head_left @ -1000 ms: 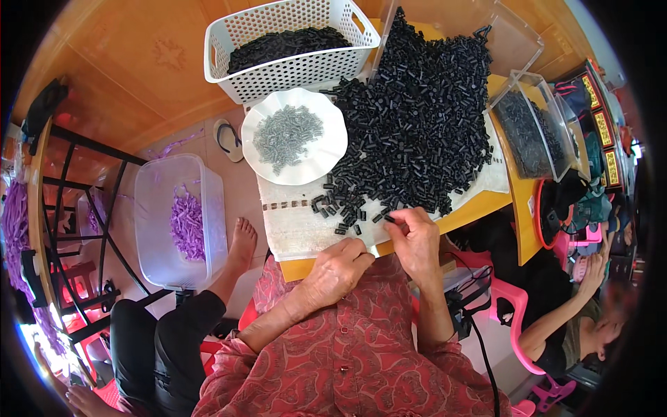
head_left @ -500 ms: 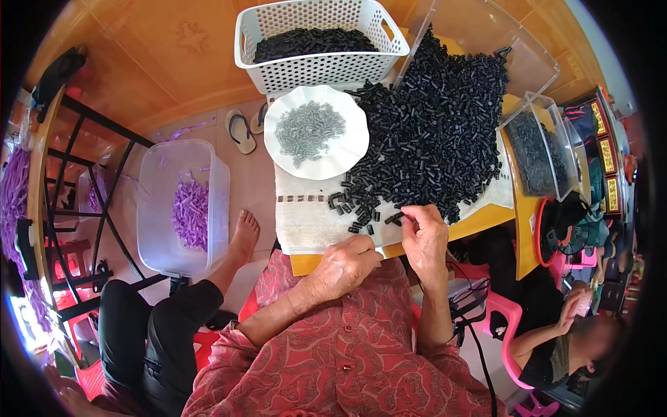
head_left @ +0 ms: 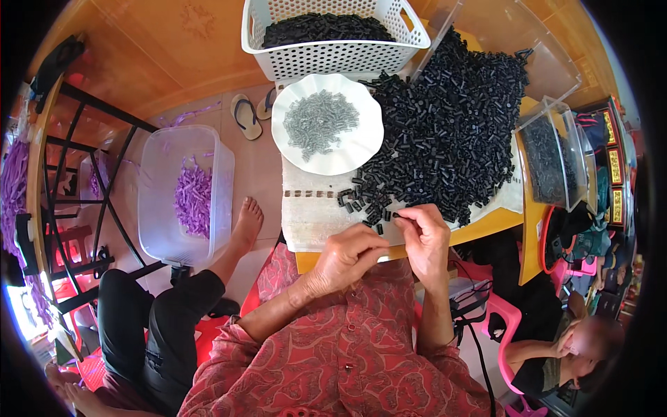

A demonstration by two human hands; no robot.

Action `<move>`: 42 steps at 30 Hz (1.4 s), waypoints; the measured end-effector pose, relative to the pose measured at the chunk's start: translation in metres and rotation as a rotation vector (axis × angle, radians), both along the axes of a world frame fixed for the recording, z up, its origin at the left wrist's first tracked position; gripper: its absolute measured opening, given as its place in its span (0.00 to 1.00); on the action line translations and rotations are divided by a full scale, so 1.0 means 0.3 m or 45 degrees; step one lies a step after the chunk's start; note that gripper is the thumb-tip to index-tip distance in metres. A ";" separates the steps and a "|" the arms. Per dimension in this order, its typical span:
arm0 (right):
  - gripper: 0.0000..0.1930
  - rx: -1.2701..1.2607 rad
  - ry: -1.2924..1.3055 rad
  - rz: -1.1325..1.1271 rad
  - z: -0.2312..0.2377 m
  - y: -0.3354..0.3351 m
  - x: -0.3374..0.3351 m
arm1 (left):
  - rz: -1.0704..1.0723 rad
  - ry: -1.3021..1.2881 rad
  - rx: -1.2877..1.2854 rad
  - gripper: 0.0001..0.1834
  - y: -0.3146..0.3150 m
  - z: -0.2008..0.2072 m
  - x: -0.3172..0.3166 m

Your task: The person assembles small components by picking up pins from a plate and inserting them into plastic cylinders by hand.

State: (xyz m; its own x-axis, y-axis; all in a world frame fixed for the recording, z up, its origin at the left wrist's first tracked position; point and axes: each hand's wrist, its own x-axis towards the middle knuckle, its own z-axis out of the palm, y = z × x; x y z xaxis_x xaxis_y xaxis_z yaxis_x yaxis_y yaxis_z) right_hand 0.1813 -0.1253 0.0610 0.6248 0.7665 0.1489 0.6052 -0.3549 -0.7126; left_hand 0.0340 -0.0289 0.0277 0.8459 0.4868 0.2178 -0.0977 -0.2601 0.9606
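Observation:
My right hand pinches a small black cylinder between thumb and forefinger, over the near edge of a large pile of such black cylinders. To its left, my left hand is closed in a pinch in front of the table edge; what its fingertips hold, if anything, is too small to name. Several black cylinders lie loose on the white cloth just beyond my hands. A scalloped white plate bears a heap of small clear pieces.
A perforated white basket of black pieces stands behind the plate. Clear bins flank the pile at right. On the floor at left, a translucent tub holds purple strips. Other people sit at both sides; a black cable hangs at my right.
My right hand has lifted slightly from the loose cylinders, with one in its pinch. My left hand's fingers reach a little farther toward it. The whole view has shifted slightly.

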 end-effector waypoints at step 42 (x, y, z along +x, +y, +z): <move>0.20 0.286 0.391 0.222 0.041 0.160 -0.107 | 0.176 -0.326 -1.565 0.13 0.083 -0.043 -0.027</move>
